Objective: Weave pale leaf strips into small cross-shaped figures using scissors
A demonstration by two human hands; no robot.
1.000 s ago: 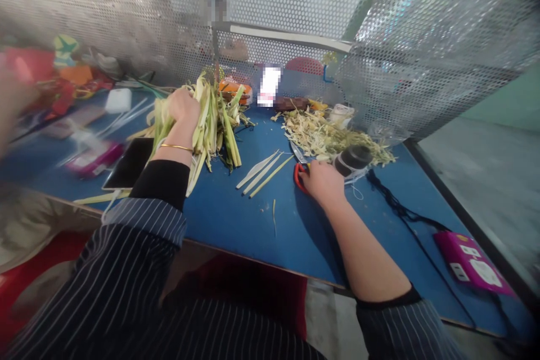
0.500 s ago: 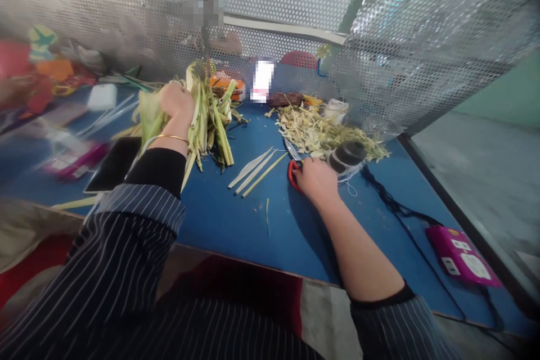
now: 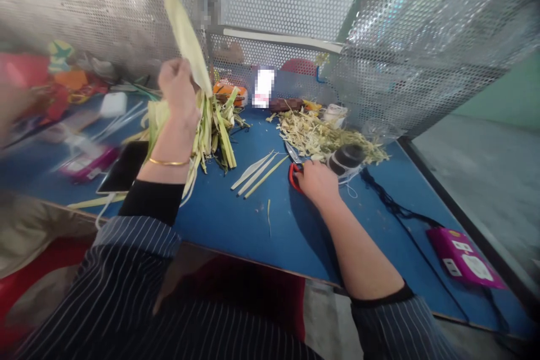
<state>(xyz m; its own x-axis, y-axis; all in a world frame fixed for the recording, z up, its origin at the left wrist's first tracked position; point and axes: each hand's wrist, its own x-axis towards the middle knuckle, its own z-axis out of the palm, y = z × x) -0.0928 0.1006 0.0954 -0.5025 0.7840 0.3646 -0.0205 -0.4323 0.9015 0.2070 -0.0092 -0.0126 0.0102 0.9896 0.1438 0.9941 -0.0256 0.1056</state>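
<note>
My left hand is raised over the heap of husks and closed on a long pale corn husk, which stands up past the fingers. Below it lies the heap of green and yellow husks. On the blue table my right hand rests closed around red-handled scissors, their blades pointing away from me. Left of the scissors lie three narrow husk strips, and a short thin sliver sits nearer the table edge.
Husk scraps are piled behind the scissors, beside a dark-topped spool. A lit phone leans at the back. A magenta power box with black cables sits right. A dark tablet lies left, near another person's blurred hand.
My left hand has risen from the heap, pulling up one long husk. My right hand has stayed on the scissors. The view has shifted slightly.
</note>
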